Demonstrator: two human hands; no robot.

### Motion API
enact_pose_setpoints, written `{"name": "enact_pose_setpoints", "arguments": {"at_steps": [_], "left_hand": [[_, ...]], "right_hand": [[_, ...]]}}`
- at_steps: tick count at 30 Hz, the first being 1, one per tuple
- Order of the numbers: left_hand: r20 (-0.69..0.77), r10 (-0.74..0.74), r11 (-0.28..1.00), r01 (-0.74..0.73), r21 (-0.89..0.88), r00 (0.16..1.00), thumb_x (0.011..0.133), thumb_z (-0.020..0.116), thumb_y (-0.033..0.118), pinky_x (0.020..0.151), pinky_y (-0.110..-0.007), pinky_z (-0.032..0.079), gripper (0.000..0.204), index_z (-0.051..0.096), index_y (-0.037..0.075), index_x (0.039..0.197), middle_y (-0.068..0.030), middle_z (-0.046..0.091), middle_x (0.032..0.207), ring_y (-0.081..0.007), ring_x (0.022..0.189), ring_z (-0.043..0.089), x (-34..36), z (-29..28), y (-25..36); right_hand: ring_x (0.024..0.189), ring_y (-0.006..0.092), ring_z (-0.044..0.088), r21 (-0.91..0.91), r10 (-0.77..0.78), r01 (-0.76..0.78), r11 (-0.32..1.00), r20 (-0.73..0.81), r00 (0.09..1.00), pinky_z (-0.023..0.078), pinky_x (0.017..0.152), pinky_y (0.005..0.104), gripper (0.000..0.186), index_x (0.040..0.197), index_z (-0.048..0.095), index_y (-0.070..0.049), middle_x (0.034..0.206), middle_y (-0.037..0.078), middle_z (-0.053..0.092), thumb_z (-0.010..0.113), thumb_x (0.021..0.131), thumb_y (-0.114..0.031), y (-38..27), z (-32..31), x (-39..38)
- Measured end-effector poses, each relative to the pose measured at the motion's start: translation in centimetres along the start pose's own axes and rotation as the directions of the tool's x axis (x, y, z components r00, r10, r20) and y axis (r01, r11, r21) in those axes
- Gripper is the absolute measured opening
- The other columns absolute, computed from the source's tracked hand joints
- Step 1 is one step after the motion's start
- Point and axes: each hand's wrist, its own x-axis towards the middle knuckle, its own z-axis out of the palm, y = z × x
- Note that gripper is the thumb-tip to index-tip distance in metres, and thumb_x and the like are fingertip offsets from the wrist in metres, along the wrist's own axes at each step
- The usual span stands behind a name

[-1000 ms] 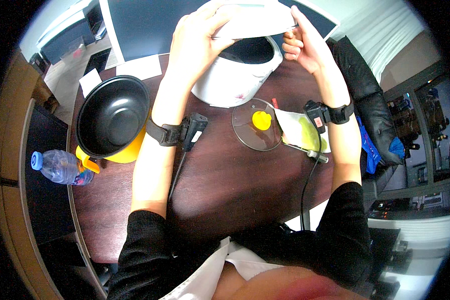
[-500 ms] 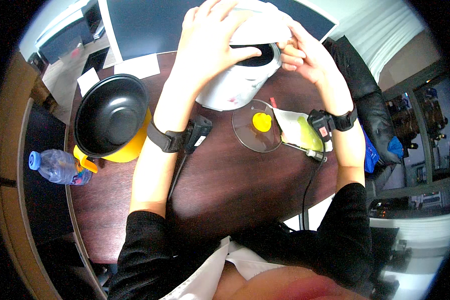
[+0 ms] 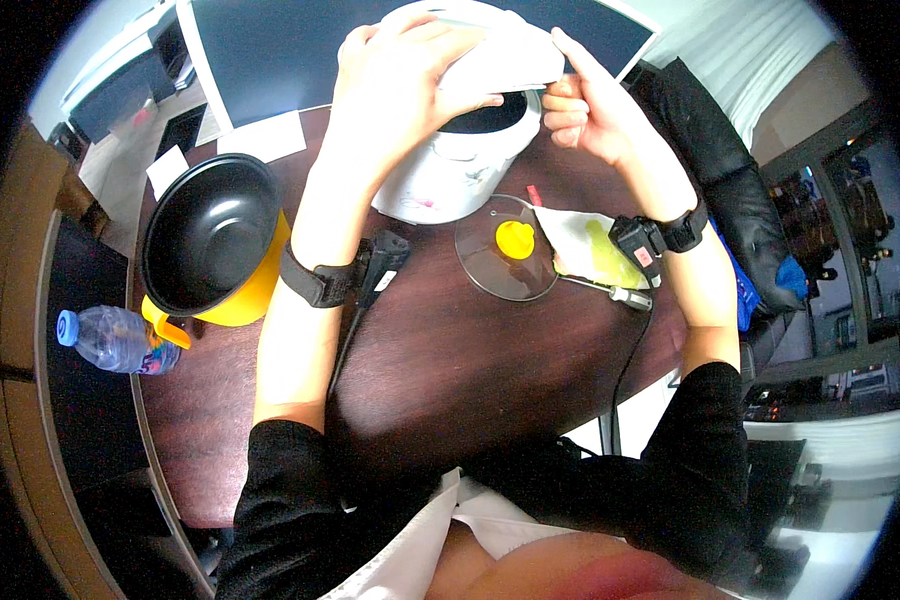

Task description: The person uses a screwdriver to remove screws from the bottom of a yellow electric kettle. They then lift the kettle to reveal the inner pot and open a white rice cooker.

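The left hand (image 3: 400, 85) lies spread over a white cloth (image 3: 505, 55), pressing it down onto the rim of the white cooker (image 3: 450, 165), fingers splayed and curled over the fabric. The right hand (image 3: 585, 115) pinches the same cloth at its right edge — forefinger up, the other fingers folded in. So both hands grip the cloth, which sits just under and between them, draped across the cooker's top. Its long axis runs left to right, from one hand to the other; the cooker's dark opening shows just below it, facing up and toward the person.

Below the right hand, near that wrist, lie a clear glass lid (image 3: 505, 250) with a yellow knob and a white-and-green rag (image 3: 590, 250), side by side and touching. Left of the left forearm stands a yellow pot (image 3: 215, 245) with a black inside, open end up — and further left, a plastic water bottle (image 3: 110, 340) on its side. All rest on a dark wooden table (image 3: 450, 370).
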Motion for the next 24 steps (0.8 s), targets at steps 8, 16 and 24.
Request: {"name": "enact_pose_setpoints", "arguments": {"at_steps": [8,16,24], "left_hand": [[-0.009,0.025,1.0,-0.025,-0.004,1.0,0.068,0.077,0.03,0.087,-0.041,0.043,0.039,0.068,0.01,0.1,-0.0061,0.068,0.102,-0.0263,0.109,0.058,-0.1,0.1,-0.1],[-0.003,0.002,1.0,-0.002,-0.007,1.0,0.068,0.077,0.029,0.089,-0.042,0.042,0.038,0.068,0.008,0.098,-0.0089,0.068,0.1,-0.0296,0.107,0.058,-0.2,0.3,-0.3],[0.058,0.011,0.999,-0.009,-0.034,0.998,0.065,0.079,0.028,0.093,-0.043,0.04,0.043,0.067,0.008,0.102,-0.0094,0.067,0.102,-0.0302,0.11,0.056,-0.3,0.3,-0.8]], "right_hand": [[0.038,0.0037,0.024,-0.015,-0.151,0.152,0.988,0.011,0.988,0.025,0.04,0.0204,0.055,0.053,0.029,-0.021,0.046,-0.01,0.024,0.062,0.088,-0.049,0.2,-0.7,1.4],[0.04,0.0046,0.026,0.015,-0.172,0.172,0.985,0.031,0.985,0.025,0.04,0.0212,0.055,0.053,0.03,-0.021,0.047,-0.009,0.025,0.061,0.089,-0.048,0.2,-0.1,1.3],[0.042,0.006,0.025,-0.009,-0.112,0.114,0.993,0.127,0.986,0.028,0.044,0.0217,0.054,0.057,0.033,-0.018,0.048,-0.009,0.027,0.055,0.091,-0.055,1.1,-1.3,1.4]]}}
